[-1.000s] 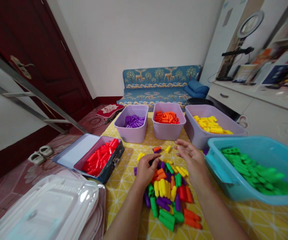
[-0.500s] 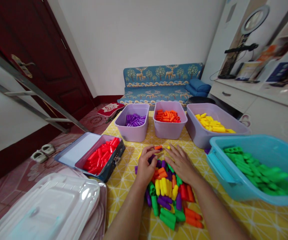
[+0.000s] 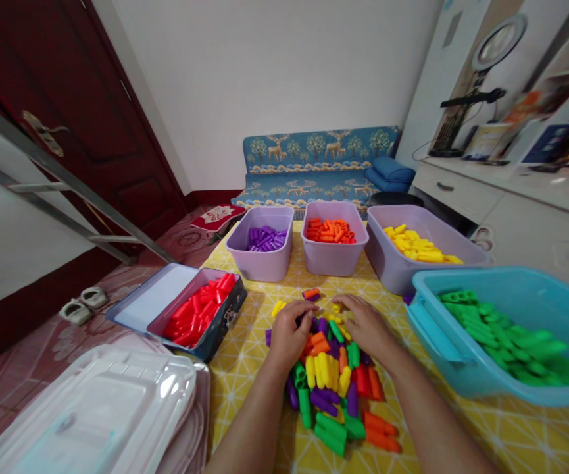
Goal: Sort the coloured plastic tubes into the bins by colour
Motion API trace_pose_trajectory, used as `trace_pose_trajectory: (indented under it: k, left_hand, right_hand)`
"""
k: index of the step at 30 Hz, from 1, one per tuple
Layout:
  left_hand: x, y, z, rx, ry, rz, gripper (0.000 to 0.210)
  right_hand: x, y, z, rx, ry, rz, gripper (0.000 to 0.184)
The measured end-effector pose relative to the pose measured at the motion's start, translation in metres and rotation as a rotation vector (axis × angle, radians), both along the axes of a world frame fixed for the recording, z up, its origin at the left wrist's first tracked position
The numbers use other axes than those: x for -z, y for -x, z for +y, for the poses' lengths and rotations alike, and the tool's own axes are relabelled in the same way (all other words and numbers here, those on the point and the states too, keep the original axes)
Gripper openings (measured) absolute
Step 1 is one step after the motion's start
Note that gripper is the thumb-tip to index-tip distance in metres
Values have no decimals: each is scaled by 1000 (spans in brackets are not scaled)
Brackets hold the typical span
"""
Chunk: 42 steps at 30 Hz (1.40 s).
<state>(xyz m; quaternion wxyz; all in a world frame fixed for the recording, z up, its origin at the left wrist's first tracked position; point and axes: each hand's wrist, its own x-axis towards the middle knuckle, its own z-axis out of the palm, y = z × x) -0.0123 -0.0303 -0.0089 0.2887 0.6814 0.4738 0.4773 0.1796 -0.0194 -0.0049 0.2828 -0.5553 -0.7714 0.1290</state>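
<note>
A mixed pile of small plastic tube-like pieces (image 3: 324, 368) in yellow, green, purple, orange and red lies on the table between my forearms. At its far left edge my left hand (image 3: 288, 330) rests with curved fingers, a gap between thumb and forefinger. My right hand (image 3: 367, 328) is at the far right edge, its fingers bent toward some yellow pieces (image 3: 337, 307); the undersides of both hands are hidden. Beyond the fingertips lies an orange piece (image 3: 310, 292) against a purple one. Another yellow piece (image 3: 278, 308) sits just past my left hand.
Lilac bins hold purple (image 3: 259, 263), orange (image 3: 334, 264) and yellow (image 3: 396, 263) pieces along the back. A turquoise bin (image 3: 437, 342) with green pieces stands right. At left are an open case (image 3: 235, 309) of red pieces and stacked clear lids (image 3: 131, 388).
My right hand has drawn its spread fingers closer together and shifted slightly right, uncovering yellow and green pieces. The left hand has lowered a little, exposing the orange and purple pieces beyond.
</note>
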Motion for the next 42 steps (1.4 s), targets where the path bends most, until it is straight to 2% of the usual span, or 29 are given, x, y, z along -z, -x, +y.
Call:
trace_pose_trajectory:
  k: [4,10,14,18,20,23,25,27,30,33,35,39,42]
  left_hand:
    - [1,0,0,-7,6,3,22]
    - [1,0,0,-1,-2,-3,21]
    - [2,1,0,3,-3,-5,21]
    - [3,1,0,1,-2,-6,22]
    - [3,1,0,1,2,-7,22]
    - [3,1,0,-1,17,-13,21]
    - [2,0,-1,-5,31,-38,22]
    - [0,0,-2,3,45,-95,28]
    - [-5,0,-5,47,43,-182,41]
    - [-9,0,-6,84,-3,-207,27]
    - [-9,1,-5,61,-5,-222,18]
    - [-4,2,-3,-29,86,-349,20]
    - [-2,2,-3,6,115,-444,24]
  right_hand:
    - [-8,-4,-4,3,72,52,57]
    - [-16,-8,-9,-143,168,-52,60]
    - [-11,2,-8,-87,120,-106,57]
    - [0,7,-4,51,95,-91,42]
    - [3,7,-1,100,76,39,35]
    - [1,11,2,154,84,437,30]
    - [-4,16,1,165,174,726,35]
    - [-11,22,-2,144,295,898,42]
    - [-20,31,-10,47,437,928,40]
    - [-25,38,-16,-48,508,890,34]
    - [-26,40,-18,-32,506,888,33]
    - [-25,40,-17,33,465,1004,36]
    - [-27,42,-17,-2,472,1124,43]
